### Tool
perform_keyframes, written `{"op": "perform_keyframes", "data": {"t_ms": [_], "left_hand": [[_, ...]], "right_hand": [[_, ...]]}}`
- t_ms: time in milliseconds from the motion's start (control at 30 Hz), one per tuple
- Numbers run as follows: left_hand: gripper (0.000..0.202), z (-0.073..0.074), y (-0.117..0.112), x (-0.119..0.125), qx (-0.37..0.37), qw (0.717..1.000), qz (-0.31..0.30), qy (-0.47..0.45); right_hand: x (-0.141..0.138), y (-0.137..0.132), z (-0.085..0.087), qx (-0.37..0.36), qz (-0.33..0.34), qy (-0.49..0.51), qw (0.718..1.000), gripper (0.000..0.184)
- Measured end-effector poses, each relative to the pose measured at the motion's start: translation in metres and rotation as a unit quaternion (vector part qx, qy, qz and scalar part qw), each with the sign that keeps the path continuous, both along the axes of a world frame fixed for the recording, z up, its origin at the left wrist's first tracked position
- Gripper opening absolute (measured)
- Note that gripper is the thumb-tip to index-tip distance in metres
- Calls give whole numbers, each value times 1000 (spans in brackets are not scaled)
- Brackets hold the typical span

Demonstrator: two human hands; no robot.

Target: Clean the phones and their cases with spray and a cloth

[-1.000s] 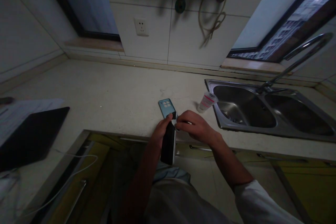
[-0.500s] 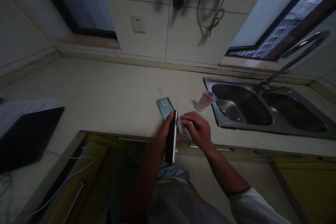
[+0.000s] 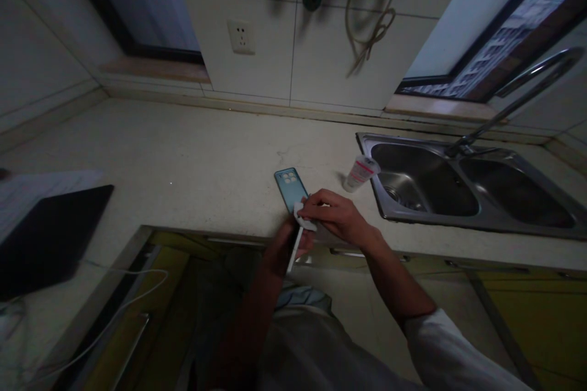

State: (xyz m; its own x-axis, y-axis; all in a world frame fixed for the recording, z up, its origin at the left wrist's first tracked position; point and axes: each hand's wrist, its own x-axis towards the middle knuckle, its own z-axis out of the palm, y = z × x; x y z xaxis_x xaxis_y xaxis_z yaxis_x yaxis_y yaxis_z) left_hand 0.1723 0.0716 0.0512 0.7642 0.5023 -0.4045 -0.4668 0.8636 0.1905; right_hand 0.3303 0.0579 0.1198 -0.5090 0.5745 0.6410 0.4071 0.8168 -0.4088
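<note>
My left hand (image 3: pixel 279 250) grips a slim phone (image 3: pixel 294 248) by its lower part, held on edge over the counter's front edge so only its thin white side shows. My right hand (image 3: pixel 337 217) is closed on a small white wipe (image 3: pixel 302 218) and presses it against the top end of the phone. A teal phone case (image 3: pixel 288 187) with camera cut-outs lies flat on the counter just beyond both hands.
A small white tube with a pink label (image 3: pixel 359 172) lies by the steel double sink (image 3: pixel 463 208) at the right. A dark tablet (image 3: pixel 46 238) and a white cable (image 3: pixel 114 311) lie at the left. A wall socket (image 3: pixel 241 36) is above the beige counter (image 3: pixel 183 165).
The phone has turned from showing its dark face to showing only its thin edge. My right hand moved left onto its top end with the white wipe.
</note>
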Motion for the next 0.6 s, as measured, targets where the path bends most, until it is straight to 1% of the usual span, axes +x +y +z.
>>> {"op": "perform_keyframes", "data": {"t_ms": [100, 200, 300, 367, 500, 600], "left_hand": [[33, 1, -1, -2, -10, 998, -56, -18], [34, 0, -5, -2, -16, 997, -62, -53], [34, -6, -9, -1, -26, 995, -53, -76], [31, -10, -13, 0, -39, 994, -52, -91], [19, -14, -19, 2, -105, 988, -37, -109], [17, -15, -22, 5, -142, 983, -27, -112]], "right_hand": [[13, 17, 10, 8, 66, -60, 996, 22], [21, 29, 21, -13, 99, -120, 988, 25], [23, 36, 31, -29, 107, -194, 975, 26], [22, 38, 37, -29, 110, -241, 964, 26], [18, 37, 47, -8, 102, -331, 938, 24], [15, 36, 53, 4, 88, -387, 918, 20]]}}
